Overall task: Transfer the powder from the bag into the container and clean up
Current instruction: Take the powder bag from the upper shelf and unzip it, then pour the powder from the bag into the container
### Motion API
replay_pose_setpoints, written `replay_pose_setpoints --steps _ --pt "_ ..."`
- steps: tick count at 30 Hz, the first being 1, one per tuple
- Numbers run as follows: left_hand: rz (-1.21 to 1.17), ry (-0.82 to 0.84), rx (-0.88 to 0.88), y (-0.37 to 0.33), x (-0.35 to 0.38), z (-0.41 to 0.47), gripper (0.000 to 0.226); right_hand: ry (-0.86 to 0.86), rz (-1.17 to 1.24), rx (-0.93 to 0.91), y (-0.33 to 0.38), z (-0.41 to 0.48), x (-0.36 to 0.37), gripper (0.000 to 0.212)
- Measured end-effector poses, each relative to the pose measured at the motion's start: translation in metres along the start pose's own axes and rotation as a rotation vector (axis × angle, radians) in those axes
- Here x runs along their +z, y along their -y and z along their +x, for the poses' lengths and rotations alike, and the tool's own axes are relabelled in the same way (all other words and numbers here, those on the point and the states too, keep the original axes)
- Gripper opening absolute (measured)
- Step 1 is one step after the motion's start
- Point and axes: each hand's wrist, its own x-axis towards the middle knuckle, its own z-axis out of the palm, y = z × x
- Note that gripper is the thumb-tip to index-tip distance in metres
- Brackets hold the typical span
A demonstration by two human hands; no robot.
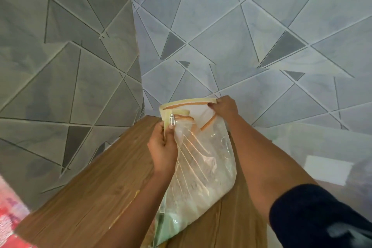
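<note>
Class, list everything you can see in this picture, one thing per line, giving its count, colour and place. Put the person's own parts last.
Zip bag: one, clear plastic with cream and orange zip edging, held up over the table, centre.
Zip pull: one, silver metal, at the bag's top left corner.
Powder: pale, whitish, in the bag's lower part.
Table: one, brown wood grain, lower centre.
Wall tiles: many, grey with triangle lines, behind and to both sides.
Cloth: one, red and pink pattern, bottom left corner.
Sleeve: one, dark navy, bottom right.
Left hand: one, gripping the bag's left edge.
Right hand: one, gripping the bag's top right corner.
</note>
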Motion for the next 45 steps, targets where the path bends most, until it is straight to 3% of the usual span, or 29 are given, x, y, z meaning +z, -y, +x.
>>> replay_pose_setpoints --steps 3,6,8,10,16,22,28,31,38,42,45 --pt "-0.057 -0.081 -0.045 -0.012 -0.003 0.006 0.018 -0.143 0.069 0.058 0.009 -0.006 -0.013 0.038" --pt "-0.081 -0.115 0.002 -0.038 -0.008 0.012 0.027 -0.220 0.077 0.063 0.018 -0.009 -0.043 0.030" --pt "-0.105 -0.127 0.059 -0.062 -0.011 0.025 0.021 -0.278 0.105 0.061 0.020 -0.010 -0.070 0.024" --pt "-0.130 -0.182 0.112 -0.087 -0.013 0.046 0.011 -0.349 0.160 0.062 0.025 -0.016 -0.103 0.031" --pt "-0.180 -0.275 0.276 -0.195 0.006 0.107 0.018 -0.513 0.296 0.023 0.033 -0.050 -0.212 0.040" --pt "-0.172 -0.274 0.419 -0.283 0.049 0.124 0.023 -0.545 0.458 0.094 -0.008 -0.097 -0.281 0.030" --pt "-0.070 -0.224 0.524 -0.339 0.080 0.103 0.028 -0.399 0.753 0.176 -0.048 -0.153 -0.304 0.022" --pt "-0.065 -0.162 0.629 -0.348 0.092 0.093 0.028 -0.298 0.626 0.206 -0.068 -0.177 -0.311 0.018" --pt "-0.045 -0.083 0.667 -0.342 0.097 0.071 0.029 -0.145 0.046 0.125 -0.117 -0.213 -0.308 0.041" --pt "-0.042 0.010 0.751 -0.335 0.102 0.051 0.025 0.086 -0.147 0.311 -0.157 -0.217 -0.299 0.086" --pt "-0.056 0.074 0.771 -0.326 0.110 0.042 0.024 0.058 -0.154 0.391 -0.180 -0.221 -0.297 0.112"
